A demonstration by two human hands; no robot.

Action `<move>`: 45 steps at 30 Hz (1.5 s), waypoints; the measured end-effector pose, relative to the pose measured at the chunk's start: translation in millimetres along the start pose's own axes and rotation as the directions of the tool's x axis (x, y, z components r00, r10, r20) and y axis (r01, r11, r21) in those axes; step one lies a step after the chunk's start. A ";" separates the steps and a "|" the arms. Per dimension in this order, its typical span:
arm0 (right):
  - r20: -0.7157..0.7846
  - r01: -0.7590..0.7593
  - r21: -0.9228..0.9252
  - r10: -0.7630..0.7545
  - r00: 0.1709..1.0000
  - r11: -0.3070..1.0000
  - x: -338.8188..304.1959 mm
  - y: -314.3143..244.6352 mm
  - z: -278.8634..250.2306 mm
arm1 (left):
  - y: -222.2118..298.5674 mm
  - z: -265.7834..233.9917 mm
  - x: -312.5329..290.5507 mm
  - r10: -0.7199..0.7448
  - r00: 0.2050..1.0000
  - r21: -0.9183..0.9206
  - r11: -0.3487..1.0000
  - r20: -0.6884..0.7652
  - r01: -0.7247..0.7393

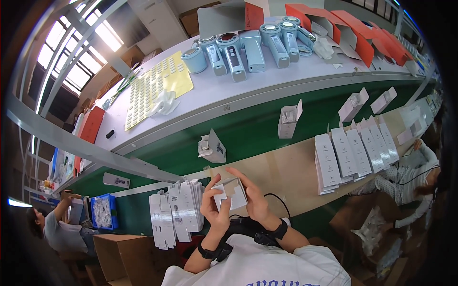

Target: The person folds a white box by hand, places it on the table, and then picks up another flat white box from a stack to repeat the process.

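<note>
Between my two hands is a small white carton (236,199) with its end open and its flaps standing out. My left hand (215,209) is on the carton's left side, the thumb pressing on a flap and the index finger bent over the edge. Along the other side, my right hand (256,202) wraps the carton with its fingers, the index finger reaching up past the rim. Left of my hands lie stacks of flattened white cartons (176,214). Just beyond my fingers, an open white box (213,148) with something packed inside stands on the green belt (253,128).
Several upright white boxes (341,157) line the tan ledge (279,167) at right. Light blue handheld devices (232,57) and a yellow sticker sheet (160,81) occupy the raised white table. A metal post (95,143) slants across the left. Co-workers sit at both sides; a cardboard box (129,257) is below left.
</note>
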State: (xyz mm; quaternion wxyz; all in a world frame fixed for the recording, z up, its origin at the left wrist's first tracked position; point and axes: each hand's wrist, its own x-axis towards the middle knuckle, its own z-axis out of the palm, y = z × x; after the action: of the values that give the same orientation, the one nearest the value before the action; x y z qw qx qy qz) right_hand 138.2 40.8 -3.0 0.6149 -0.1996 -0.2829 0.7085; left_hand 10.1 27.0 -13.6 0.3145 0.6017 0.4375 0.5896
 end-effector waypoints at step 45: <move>-0.074 0.022 -0.205 -0.038 0.996 0.978 3.0 29.7 -23.2 | 23.2 -17.7 19.5 -0.136 0.916 0.022 0.990 0.379 0.138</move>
State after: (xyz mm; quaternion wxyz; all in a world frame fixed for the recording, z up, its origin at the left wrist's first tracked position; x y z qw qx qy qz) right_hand 129.9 44.9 -39.7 0.6124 -0.2849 -0.3330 0.6580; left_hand -5.3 32.3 17.6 0.4352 0.6713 0.4079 0.4399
